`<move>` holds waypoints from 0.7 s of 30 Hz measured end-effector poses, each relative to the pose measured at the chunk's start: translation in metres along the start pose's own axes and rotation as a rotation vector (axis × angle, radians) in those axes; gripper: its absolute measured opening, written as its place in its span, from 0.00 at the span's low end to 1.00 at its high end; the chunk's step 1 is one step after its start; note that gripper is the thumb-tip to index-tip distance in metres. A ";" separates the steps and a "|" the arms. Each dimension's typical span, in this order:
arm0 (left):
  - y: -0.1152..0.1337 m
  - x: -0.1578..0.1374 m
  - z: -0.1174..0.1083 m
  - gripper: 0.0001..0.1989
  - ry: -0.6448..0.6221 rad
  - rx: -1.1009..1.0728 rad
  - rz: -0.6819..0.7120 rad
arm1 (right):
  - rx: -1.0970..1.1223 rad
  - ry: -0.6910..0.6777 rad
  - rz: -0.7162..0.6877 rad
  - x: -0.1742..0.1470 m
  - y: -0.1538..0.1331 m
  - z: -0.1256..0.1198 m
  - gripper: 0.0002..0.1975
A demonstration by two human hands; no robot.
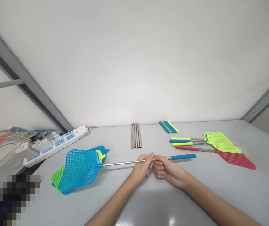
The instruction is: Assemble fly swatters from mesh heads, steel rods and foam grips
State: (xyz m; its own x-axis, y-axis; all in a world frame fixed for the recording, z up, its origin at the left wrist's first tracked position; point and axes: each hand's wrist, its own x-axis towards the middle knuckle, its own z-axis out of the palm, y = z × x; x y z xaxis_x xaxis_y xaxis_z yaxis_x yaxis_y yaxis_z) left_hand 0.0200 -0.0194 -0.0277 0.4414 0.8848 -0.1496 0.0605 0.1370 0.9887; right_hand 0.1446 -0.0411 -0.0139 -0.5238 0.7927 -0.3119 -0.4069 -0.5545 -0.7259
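Note:
Both hands grip one blue fly swatter (81,168) by its extended metal rod, close together near the middle of the table. My left hand (143,166) is closed around the thin part of the rod. Just right of it, my right hand (164,168) is closed on the rod near the blue grip (183,156). The swatter's mesh head lies over other heads, among them a green mesh head (58,176) and a blue one behind. To the right lie several swatters with shortened rods, including a yellow one (222,142) and a red one (236,159).
Several metal tubes (136,135) lie side by side at the back middle. Coloured grips (169,127) lie in a row right of them. A white power strip (59,142) with plugs runs along the left edge, beside plastic bags (1,144). A grey table (155,204) meets a white wall.

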 end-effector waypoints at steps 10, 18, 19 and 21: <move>-0.002 0.005 -0.002 0.24 -0.046 -0.074 -0.039 | 0.120 0.001 0.050 0.006 0.003 -0.005 0.19; 0.003 0.001 0.001 0.27 -0.016 -0.134 -0.048 | 0.109 -0.052 0.024 0.005 0.003 -0.006 0.18; 0.002 0.000 0.001 0.26 -0.019 -0.147 -0.035 | 0.104 -0.058 0.025 0.004 0.003 -0.006 0.18; 0.001 0.000 0.003 0.25 -0.018 -0.174 -0.025 | 0.113 -0.059 0.031 0.004 0.003 -0.006 0.18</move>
State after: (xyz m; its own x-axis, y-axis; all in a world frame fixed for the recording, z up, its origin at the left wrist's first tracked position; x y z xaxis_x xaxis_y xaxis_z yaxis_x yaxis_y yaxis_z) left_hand 0.0228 -0.0204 -0.0265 0.4575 0.8724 -0.1721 -0.0836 0.2349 0.9684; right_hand 0.1458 -0.0377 -0.0211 -0.5794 0.7602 -0.2940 -0.4695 -0.6061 -0.6420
